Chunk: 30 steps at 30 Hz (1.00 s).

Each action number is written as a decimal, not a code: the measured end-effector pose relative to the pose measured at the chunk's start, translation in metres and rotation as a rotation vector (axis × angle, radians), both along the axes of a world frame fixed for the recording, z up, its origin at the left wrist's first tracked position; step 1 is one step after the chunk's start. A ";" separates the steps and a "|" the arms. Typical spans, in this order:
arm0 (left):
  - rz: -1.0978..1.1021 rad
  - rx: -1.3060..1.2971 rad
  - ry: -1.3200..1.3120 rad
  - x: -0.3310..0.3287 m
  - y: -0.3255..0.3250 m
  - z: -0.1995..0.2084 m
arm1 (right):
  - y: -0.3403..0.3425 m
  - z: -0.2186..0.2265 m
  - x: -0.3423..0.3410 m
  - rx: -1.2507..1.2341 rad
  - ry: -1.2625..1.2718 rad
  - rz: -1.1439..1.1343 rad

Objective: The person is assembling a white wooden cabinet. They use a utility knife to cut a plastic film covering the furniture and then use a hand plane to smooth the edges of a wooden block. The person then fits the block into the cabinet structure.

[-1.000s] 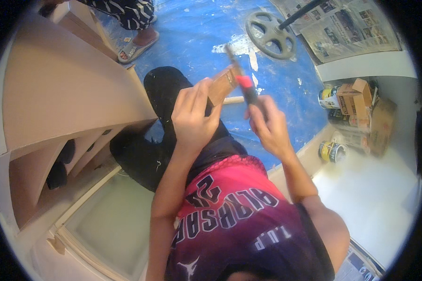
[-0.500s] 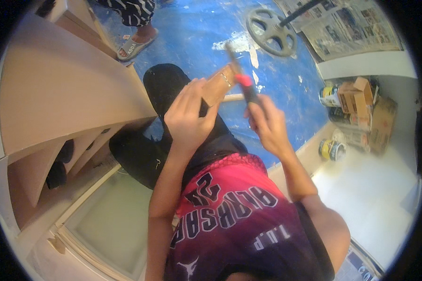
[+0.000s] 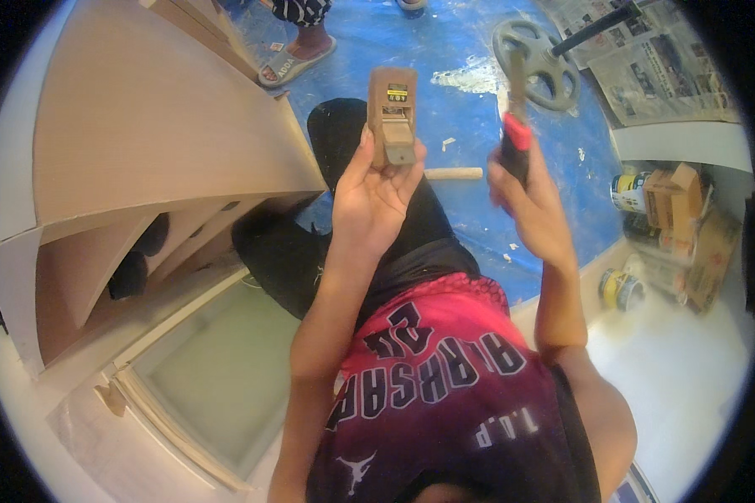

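Observation:
My left hand (image 3: 371, 205) grips a small wooden hand plane (image 3: 380, 105) by its lower end, thumb and fingers on either side. The plane's face with the slot and metal blade is turned up toward me. In my right hand (image 3: 538, 210) is a tool with a black-and-red handle (image 3: 517, 134) and a narrow metal blade, pointing away from me. Motion blurs that blade, so its exact kind is unclear. The tool is apart from the plane, off to its right. Beyond my left wrist, a short wooden rod (image 3: 455, 173) lies on the blue floor sheet.
A wooden cabinet (image 3: 168, 126) with open compartments stands at left, near a framed pane (image 3: 218, 377). Another person's slippered foot (image 3: 298, 63) is at the far left. A grey handwheel (image 3: 533, 63), paint cans (image 3: 619, 287) and cardboard boxes (image 3: 673, 197) are at right.
The plane has turned so its slotted face shows, and it is raised farther from my body. My right hand has drawn the tool away from it to the right. The whole view has shifted.

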<state>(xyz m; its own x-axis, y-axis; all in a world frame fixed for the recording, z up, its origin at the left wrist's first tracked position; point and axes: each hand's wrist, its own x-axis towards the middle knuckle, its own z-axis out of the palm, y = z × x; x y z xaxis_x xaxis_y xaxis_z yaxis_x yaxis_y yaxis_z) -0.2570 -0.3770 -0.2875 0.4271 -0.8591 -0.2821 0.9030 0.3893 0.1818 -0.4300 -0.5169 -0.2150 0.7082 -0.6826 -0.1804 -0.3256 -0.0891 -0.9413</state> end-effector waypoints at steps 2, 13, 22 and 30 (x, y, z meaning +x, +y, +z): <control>0.002 -0.028 0.013 0.003 0.003 0.003 | 0.000 0.007 0.013 -0.260 0.086 0.008; 0.080 0.002 -0.084 0.012 0.014 0.017 | -0.024 0.040 0.015 -0.949 0.049 0.209; 0.121 0.012 -0.171 0.017 0.022 0.035 | -0.013 0.063 0.030 -1.420 0.176 0.335; 0.176 0.089 -0.231 0.016 0.024 0.037 | -0.014 0.063 0.037 -1.513 0.133 0.346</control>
<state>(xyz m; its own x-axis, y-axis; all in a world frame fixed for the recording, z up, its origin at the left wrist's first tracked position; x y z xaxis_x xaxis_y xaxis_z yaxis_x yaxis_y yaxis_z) -0.2406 -0.3530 -0.2508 0.6291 -0.7423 -0.2308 0.7536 0.5097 0.4151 -0.3927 -0.5312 -0.1519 0.8991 -0.0927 0.4279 -0.1598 -0.9794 0.1237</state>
